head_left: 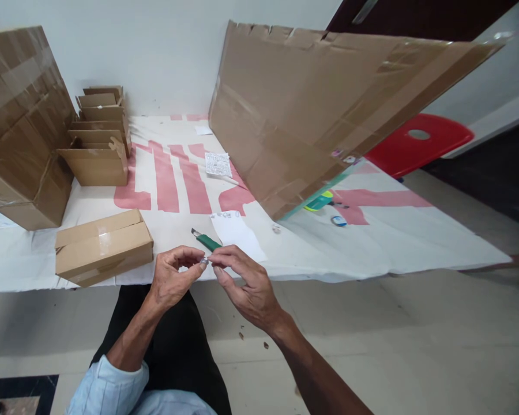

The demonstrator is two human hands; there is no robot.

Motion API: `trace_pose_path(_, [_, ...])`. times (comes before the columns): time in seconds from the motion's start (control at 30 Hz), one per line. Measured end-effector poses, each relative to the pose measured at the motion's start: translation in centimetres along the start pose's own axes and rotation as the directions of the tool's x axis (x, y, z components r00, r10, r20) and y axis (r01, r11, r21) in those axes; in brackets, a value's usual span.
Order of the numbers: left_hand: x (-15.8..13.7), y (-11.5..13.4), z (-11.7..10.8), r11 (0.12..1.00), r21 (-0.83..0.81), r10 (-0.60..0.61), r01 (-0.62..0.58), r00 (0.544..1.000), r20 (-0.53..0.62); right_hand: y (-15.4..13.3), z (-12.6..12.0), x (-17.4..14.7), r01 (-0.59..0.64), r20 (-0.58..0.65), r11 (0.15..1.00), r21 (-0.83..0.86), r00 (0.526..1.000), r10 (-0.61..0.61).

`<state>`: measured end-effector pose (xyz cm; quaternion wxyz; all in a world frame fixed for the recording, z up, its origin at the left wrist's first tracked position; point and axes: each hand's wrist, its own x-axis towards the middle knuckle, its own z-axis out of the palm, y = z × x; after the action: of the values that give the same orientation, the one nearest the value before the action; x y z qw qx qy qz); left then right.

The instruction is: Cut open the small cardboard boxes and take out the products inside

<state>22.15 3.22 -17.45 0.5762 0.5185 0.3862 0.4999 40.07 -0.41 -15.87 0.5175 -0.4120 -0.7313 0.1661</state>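
Note:
My left hand (175, 275) pinches a small silvery-white piece (205, 260) between thumb and forefinger; its kind is too small to tell. Right beside it, the fingertips of my right hand (246, 288) are drawn together against the same piece, and what they grip is hidden. Both hands are over the table's front edge. Just behind the fingertips lies a green utility knife (208, 241), its blade end pointing left. A white paper sheet (237, 233) lies partly under the knife and behind my right hand.
On the left lie a taped cardboard box (106, 246), a row of open small boxes (99, 164) and a large carton (21, 127). A big cardboard panel (311, 115) leans upright at right. Behind it are a tape roll (338, 221) and a red chair (419, 144).

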Motion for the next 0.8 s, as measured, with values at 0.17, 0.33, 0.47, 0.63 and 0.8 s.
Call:
trace_pose_path(0.17, [-0.1, 0.3, 0.1, 0.997, -0.041, -0.062, 0.064, 0.997, 0.041, -0.2, 0.0, 0.5, -0.075, 0.000, 0.997, 0.030, 0.997, 0.075])
trace_pose_path(0.33, [-0.1, 0.5, 0.2, 0.991, -0.075, -0.102, 0.107, 0.993, 0.064, -0.4, -0.1, 1.1, -0.162, 0.014, 0.983, 0.089, 0.987, 0.161])
trace_pose_path(0.47, [-0.2, 0.5, 0.2, 0.981, -0.115, -0.144, 0.154, 0.985, 0.094, -0.7, -0.3, 1.5, -0.241, 0.080, 0.960, 0.139, 0.969, 0.232])
trace_pose_path(0.63, [-0.2, 0.5, 0.1, 0.974, -0.143, -0.155, 0.173, 0.979, 0.129, -0.5, -0.4, 1.5, -0.304, 0.145, 0.926, 0.222, 0.950, 0.277])
trace_pose_path(0.8, [-0.3, 1.0, 0.2, 0.952, -0.227, -0.166, 0.206, 0.969, 0.184, 0.7, -0.1, 1.0, -0.535, 0.257, 0.755, 0.379, 0.845, 0.470])
